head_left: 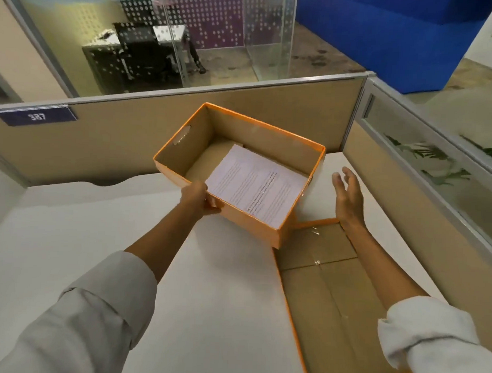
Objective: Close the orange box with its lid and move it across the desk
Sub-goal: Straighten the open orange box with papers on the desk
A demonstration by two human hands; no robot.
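Note:
The orange box (254, 228) stands open on the white desk, brown cardboard inside, with an oval handle cut-out in its left wall. A stack of printed paper (256, 186) lies in it. My left hand (198, 200) grips the near left rim of the box. My right hand (347, 195) hovers open just right of the box, fingers spread, not touching it. The lid (327, 295) lies upside down on the desk at the near right, orange edge and brown inside showing, partly under my right forearm.
The white desk (98, 237) sits in a cubicle, closed in by tan partition panels behind (123, 140) and on the right (405, 219). A blue plate marked 387 (36, 117) hangs on the back panel. Glass walls and a blue block lie beyond.

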